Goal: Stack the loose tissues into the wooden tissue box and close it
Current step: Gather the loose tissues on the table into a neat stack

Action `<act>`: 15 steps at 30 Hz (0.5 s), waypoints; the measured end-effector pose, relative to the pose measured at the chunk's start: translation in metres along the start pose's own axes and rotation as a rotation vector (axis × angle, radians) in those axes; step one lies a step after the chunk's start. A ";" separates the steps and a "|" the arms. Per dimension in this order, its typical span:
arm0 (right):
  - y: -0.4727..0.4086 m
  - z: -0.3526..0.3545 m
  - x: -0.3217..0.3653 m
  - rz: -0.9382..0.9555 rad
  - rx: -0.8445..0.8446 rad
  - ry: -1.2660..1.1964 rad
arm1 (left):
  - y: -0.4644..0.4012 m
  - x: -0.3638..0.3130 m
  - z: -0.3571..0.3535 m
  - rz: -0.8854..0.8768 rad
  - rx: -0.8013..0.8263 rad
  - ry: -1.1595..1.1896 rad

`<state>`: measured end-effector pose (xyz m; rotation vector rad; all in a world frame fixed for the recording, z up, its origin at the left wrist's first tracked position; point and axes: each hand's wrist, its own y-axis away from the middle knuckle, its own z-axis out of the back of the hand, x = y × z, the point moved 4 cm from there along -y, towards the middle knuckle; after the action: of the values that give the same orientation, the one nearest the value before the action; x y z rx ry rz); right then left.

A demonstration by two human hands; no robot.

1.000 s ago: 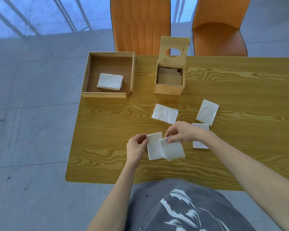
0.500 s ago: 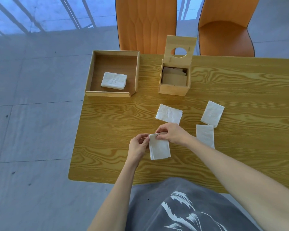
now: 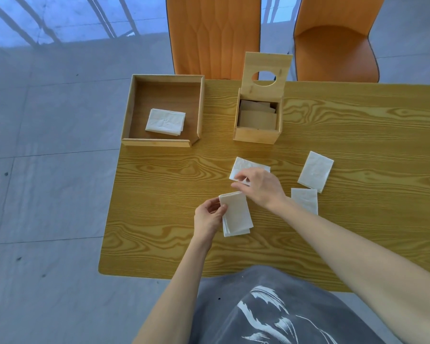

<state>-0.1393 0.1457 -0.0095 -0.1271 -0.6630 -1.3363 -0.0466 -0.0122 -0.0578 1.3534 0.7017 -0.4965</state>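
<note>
The wooden tissue box (image 3: 256,135) stands at the table's far middle, its lid (image 3: 266,75) with an oval hole swung upright; brownish sheets lie inside. My left hand (image 3: 209,216) pinches the left edge of a small stack of white tissues (image 3: 236,214) lying on the table. My right hand (image 3: 261,186) hovers just beyond the stack, fingers spread over a loose tissue (image 3: 243,167) and touching its near edge. Two more loose tissues lie to the right, one farther (image 3: 315,171) and one nearer (image 3: 305,199).
A shallow wooden tray (image 3: 134,112) at the table's far left corner holds one folded tissue (image 3: 165,121). Two orange chairs (image 3: 214,36) stand behind the table (image 3: 358,135). The table's left edge drops to a grey tiled floor.
My right hand laid its tissue onto the one under my left hand, forming a stack, then let go and moved forward to the tissue nearer the box.
</note>
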 end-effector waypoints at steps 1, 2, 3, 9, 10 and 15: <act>-0.005 0.007 -0.004 -0.026 -0.049 0.014 | -0.001 -0.001 0.000 0.002 -0.008 0.005; -0.010 0.013 -0.008 -0.054 -0.093 0.035 | -0.002 -0.001 0.000 0.000 -0.017 0.013; -0.015 0.019 -0.012 -0.082 -0.121 0.062 | -0.003 -0.002 0.001 -0.002 -0.029 0.023; -0.037 0.029 -0.030 -0.237 -0.028 0.162 | -0.004 -0.005 0.001 0.025 -0.093 0.130; -0.038 0.028 -0.031 -0.247 -0.005 0.170 | -0.004 -0.006 0.002 0.028 -0.104 0.139; -0.036 0.023 -0.031 -0.261 0.029 0.218 | -0.002 -0.008 0.004 0.045 -0.141 0.173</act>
<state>-0.1834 0.1733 -0.0167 0.1321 -0.5262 -1.5642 -0.0526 -0.0168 -0.0534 1.2857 0.8305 -0.2905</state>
